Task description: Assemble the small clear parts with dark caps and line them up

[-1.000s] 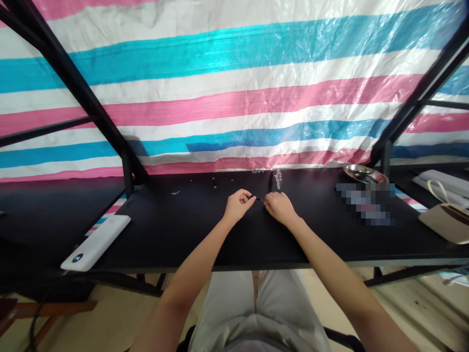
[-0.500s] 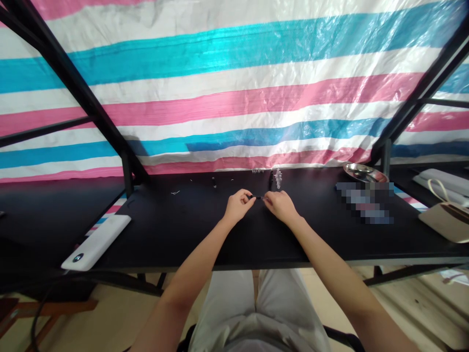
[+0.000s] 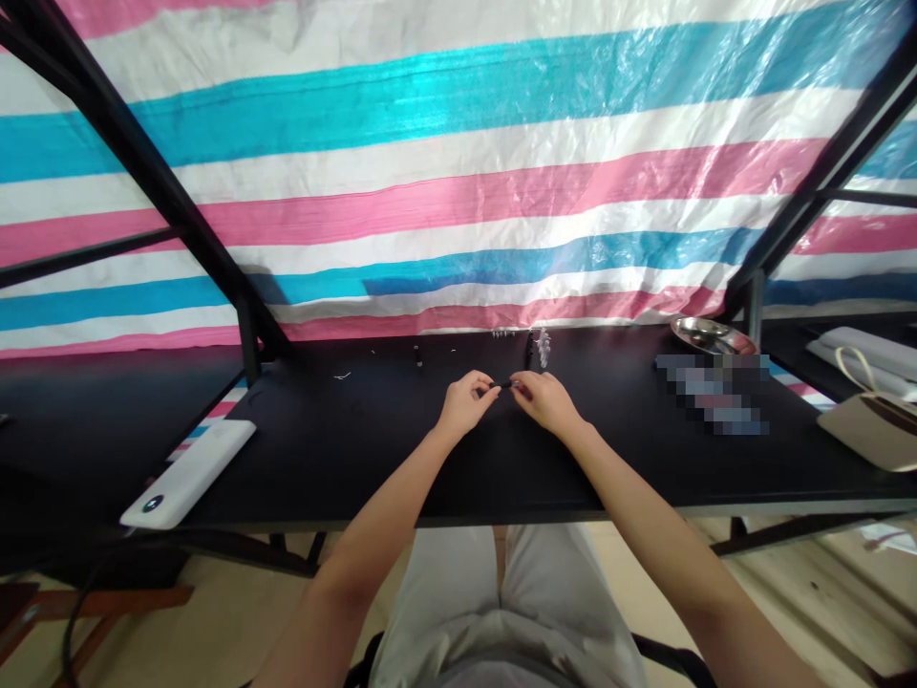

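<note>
My left hand (image 3: 462,402) is closed in a pinch on one end of a thin black pen-like tube (image 3: 505,384). Facing it, my right hand (image 3: 548,400) pinches the tube's other end, where a small light-coloured part shows at the fingertips. The tube lies roughly level between the two hands, just over the black table (image 3: 344,440). Beyond my right hand are a row of small black pieces (image 3: 530,350) and a cluster of clear pieces (image 3: 544,348). Several tiny light pieces (image 3: 502,333) line the back edge. The exact kind of the parts is too small to tell.
A small dark piece (image 3: 418,356) and thin white scraps (image 3: 342,376) lie at the back left. At left is a white power bank-like case (image 3: 190,476). A shiny metal dish (image 3: 706,334), a blurred-out item (image 3: 713,394) and a beige bag (image 3: 870,430) are at right.
My right hand has shifted slightly left, so the gap between the two hands is narrower and less of the tube shows. My left hand has barely moved.
</note>
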A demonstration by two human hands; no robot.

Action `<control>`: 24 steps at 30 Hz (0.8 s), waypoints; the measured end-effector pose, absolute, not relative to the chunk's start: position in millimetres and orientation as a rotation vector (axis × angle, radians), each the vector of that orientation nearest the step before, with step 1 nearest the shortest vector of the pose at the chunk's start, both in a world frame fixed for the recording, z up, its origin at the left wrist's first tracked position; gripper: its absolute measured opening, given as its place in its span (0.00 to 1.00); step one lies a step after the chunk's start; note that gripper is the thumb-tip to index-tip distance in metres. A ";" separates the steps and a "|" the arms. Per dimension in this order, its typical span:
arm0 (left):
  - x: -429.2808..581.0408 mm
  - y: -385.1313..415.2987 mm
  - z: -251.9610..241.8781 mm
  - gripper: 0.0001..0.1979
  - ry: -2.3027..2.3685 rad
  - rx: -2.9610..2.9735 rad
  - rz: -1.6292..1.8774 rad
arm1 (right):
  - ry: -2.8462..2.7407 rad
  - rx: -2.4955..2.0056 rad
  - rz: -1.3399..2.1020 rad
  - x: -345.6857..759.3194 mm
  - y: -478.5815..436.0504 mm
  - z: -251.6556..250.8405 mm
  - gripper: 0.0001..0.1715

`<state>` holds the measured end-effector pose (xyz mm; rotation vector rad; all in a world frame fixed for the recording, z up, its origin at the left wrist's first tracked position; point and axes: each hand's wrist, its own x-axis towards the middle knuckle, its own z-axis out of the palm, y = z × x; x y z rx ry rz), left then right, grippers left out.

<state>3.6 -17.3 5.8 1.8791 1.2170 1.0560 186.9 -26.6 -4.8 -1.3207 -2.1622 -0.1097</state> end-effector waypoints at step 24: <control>4.1 -17.7 4.9 0.12 1.180 1.837 1.010 | -2.091 -1.266 -0.004 184.3 -33.0 -3.9 0.13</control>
